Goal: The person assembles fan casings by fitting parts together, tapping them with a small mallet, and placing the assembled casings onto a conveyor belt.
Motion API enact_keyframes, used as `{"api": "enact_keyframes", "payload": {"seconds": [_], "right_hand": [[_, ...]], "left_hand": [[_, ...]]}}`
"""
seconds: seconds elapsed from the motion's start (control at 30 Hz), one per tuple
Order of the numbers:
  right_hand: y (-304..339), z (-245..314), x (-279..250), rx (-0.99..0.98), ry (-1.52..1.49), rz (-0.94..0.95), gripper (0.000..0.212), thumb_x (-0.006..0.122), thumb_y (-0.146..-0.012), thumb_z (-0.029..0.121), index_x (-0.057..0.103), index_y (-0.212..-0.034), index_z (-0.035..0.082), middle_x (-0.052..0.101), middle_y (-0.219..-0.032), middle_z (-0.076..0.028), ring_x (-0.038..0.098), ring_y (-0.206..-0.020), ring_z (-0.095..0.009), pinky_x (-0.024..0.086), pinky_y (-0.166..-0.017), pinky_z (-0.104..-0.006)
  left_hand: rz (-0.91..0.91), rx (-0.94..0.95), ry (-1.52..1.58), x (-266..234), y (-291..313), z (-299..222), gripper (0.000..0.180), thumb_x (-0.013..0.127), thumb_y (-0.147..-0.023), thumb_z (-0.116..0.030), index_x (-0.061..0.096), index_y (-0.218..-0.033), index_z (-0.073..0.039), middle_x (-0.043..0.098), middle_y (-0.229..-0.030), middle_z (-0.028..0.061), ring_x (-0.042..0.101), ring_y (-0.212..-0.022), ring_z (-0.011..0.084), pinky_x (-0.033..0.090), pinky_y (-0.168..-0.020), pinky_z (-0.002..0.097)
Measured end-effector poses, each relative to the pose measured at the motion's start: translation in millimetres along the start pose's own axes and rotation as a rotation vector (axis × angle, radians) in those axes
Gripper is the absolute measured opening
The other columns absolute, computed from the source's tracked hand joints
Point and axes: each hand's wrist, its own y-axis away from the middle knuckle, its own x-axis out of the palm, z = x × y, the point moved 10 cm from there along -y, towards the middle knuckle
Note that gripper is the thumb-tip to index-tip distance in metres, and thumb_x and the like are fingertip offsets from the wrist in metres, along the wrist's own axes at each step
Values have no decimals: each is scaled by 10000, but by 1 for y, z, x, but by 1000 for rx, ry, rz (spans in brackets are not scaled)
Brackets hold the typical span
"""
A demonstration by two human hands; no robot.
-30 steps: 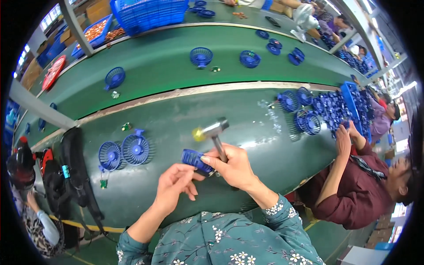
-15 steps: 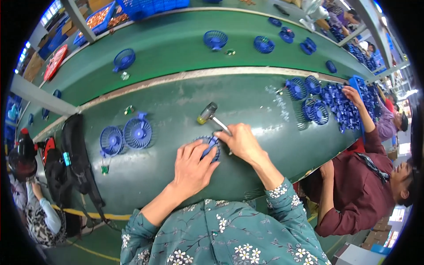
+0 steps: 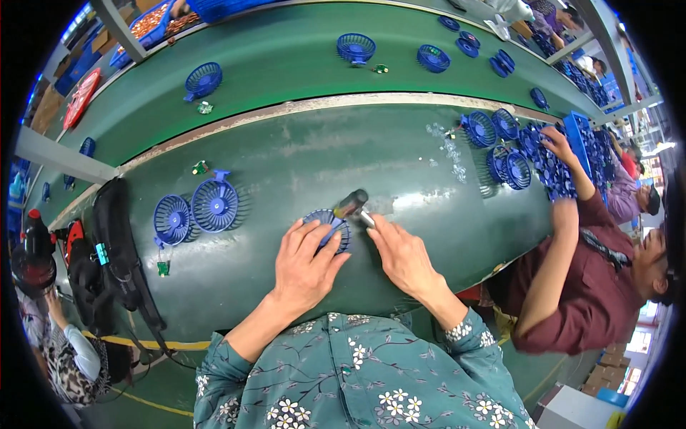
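Note:
On the green bench in front of me, my left hand (image 3: 307, 264) presses down on a round blue plastic fan housing (image 3: 342, 238), its fingers over the ribbed rim and covering much of it. A small hammer (image 3: 351, 203) with a dark head is gripped by the handle in my right hand (image 3: 404, 257). The hammer's head is over the upper edge of that housing; whether it touches cannot be made out. To the left lie two more blue fan housings (image 3: 214, 205), with small green circuit boards (image 3: 163, 268) beside them.
A belt (image 3: 286, 68) carrying several blue fan housings runs along the far side. At right, a co-worker in a maroon top (image 3: 572, 297) reaches into a heap of blue parts (image 3: 550, 171) by a blue crate (image 3: 577, 136). A black bag (image 3: 118, 250) lies at the left edge.
The hammer's head has come down from beyond the housing to over its edge, my right hand turning with it. My left hand stays on the housing. The co-worker's other arm has risen.

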Motion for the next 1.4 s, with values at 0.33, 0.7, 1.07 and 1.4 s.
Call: {"api": "enact_keyframes", "payload": {"seconds": [0.33, 0.7, 1.07, 1.4], "right_hand": [[-31, -181, -57, 587, -208, -407, 267, 674, -876, 243, 666, -935, -17, 694, -753, -151, 687, -734, -262, 501, -685, -385], [-73, -160, -66, 478, 3, -343, 244, 677, -843, 197, 686, -931, -31, 679, -797, -224, 672, -791, -382, 488, -714, -447], [-43, -113, -65, 482, -119, -367, 200, 712, -837, 177, 653, -859, -13, 626, -673, -178, 611, -616, -278, 461, -606, -398], [-52, -88, -27, 235, 123, -277, 148, 637, -889, 86, 518, -931, 8, 587, -809, -232, 583, -771, -441, 446, -641, -508]], "left_hand": [[133, -64, 73, -20, -2, 4, 425, 787, -712, -115, 612, -1090, -26, 564, -1123, 130, 554, -1057, 334, 436, -910, 479], [257, -179, -162, -5, -7, 13, 826, 785, -710, -442, 458, -1295, 41, 480, -1239, 217, 480, -1095, 371, 380, -861, 480], [246, -200, -73, -2, -1, 28, 814, 804, -667, -280, 422, -1322, 18, 475, -1264, 187, 483, -1095, 361, 388, -890, 469], [187, -172, 178, -14, -2, 19, 827, 825, -652, -181, 412, -1352, -29, 473, -1309, 192, 483, -1132, 382, 418, -959, 476]]}}
